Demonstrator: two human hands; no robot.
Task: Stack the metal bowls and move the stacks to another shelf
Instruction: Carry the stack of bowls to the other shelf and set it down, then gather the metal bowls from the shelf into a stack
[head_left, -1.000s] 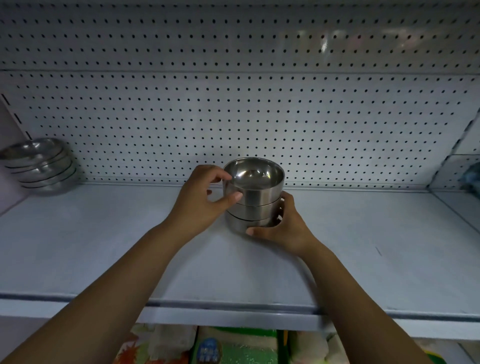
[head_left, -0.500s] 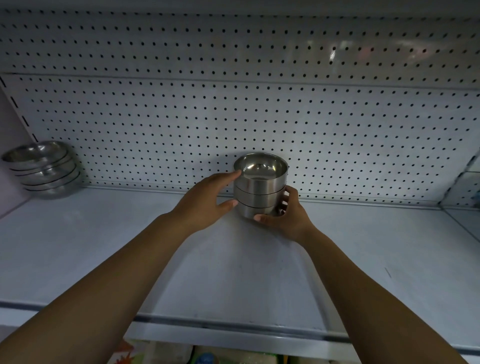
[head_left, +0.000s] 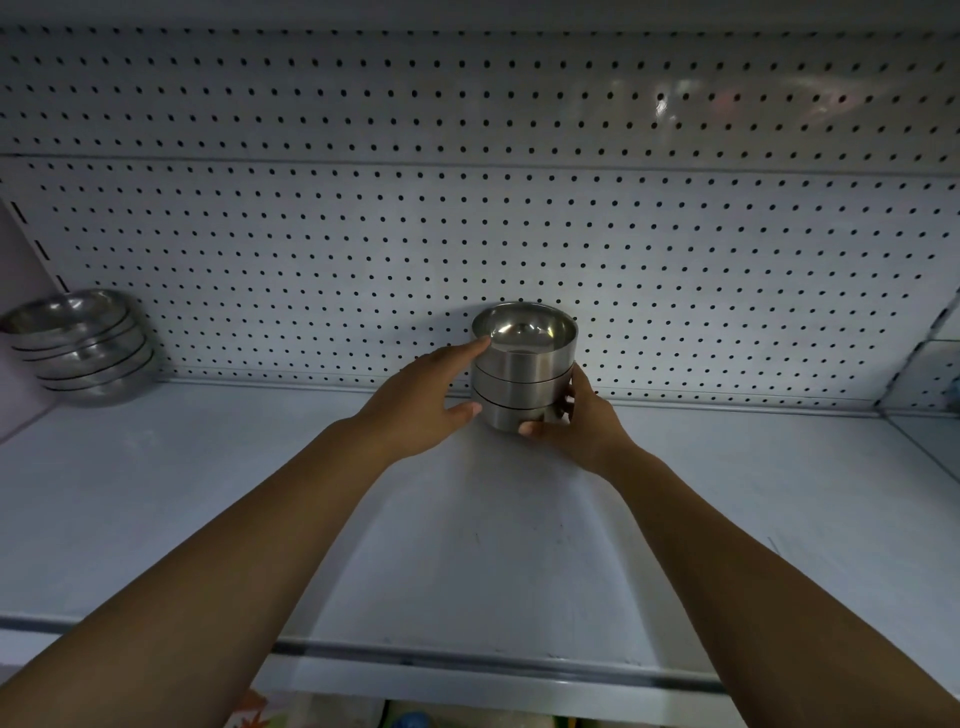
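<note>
Toward the back of the shelf (head_left: 467, 545), a stack of three steel bowls (head_left: 524, 376) is held two-handed: right hand (head_left: 584, 423) curls round the lowest bowl, left hand (head_left: 415, 408) lies straight-fingered against the side, forefinger at the top rim. Just behind the grip, pegboard (head_left: 519, 234); well to its left, a wider bowl stack (head_left: 83, 345).

Bare left forearm (head_left: 249, 545), bare right forearm (head_left: 727, 561), bare left hand (head_left: 415, 410), bare right hand (head_left: 587, 431), slim fingers (head_left: 462, 353)

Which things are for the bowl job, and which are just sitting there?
For the job: stack of small metal bowls, left hand touching it, right hand gripping it, stack of wider metal bowls far left, shelf.
Just there: pegboard back wall, colourful packets on the shelf below.
</note>
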